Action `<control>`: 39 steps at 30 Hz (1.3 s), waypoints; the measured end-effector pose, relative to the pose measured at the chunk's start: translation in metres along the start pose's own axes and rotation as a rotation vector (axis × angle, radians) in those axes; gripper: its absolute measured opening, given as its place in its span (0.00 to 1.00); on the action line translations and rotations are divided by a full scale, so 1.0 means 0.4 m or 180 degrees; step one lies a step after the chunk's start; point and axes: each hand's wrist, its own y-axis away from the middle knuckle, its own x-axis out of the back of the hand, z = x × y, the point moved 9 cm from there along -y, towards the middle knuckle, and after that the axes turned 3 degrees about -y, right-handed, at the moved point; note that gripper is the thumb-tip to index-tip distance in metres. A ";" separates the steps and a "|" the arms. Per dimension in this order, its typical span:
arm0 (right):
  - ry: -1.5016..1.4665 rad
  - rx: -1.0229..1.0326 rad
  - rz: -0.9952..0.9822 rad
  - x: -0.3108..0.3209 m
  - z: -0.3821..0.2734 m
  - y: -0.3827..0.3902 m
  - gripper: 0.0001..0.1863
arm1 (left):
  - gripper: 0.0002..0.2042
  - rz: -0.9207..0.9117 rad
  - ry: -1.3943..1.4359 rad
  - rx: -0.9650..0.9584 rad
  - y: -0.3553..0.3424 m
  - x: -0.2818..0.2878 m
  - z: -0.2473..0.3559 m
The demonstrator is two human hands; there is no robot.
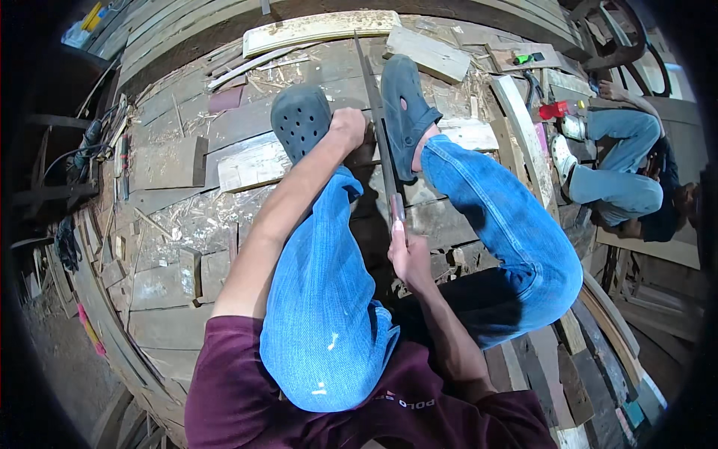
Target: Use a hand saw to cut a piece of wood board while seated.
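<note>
A long, thin dark strip (372, 90) runs between my two feet toward the far boards, and I cannot make out its kind. My right hand (408, 258) is closed round its near end, thumb laid along a brownish part (397, 207). Beside the strip, close against my left grey clog (301, 120), my left hand (349, 127) is balled up; what its fingers hold, if anything, is hidden. My right clog (404, 112) stands along the strip's other side. Under my left foot lies a pale board (256, 163).
Wood shavings and offcuts litter the plank floor (161, 329). A long pale plank (321, 32) lies at the far side, a board (428, 55) beside it. Another person (624, 165) sits at the right near a red object (553, 110). Stacked planks (591, 367) fill the lower right.
</note>
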 end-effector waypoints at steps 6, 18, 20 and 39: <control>-0.0111 -0.0311 -0.0149 0.014 -0.032 0.000 0.28 | 0.08 -0.0092 0.0012 0.0000 -0.004 -0.003 0.007; 0.0084 -0.0228 -0.0158 0.038 -0.018 0.036 0.22 | 0.10 -0.0053 -0.0076 -0.0136 0.003 0.001 0.009; 0.0245 -0.0604 -0.0142 0.046 -0.030 0.045 0.24 | 0.09 0.0063 0.0043 -0.0028 -0.001 0.004 0.009; 0.0561 -0.0459 0.0099 0.070 0.019 0.101 0.28 | 0.09 -0.0013 -0.0057 -0.0104 -0.008 0.013 0.003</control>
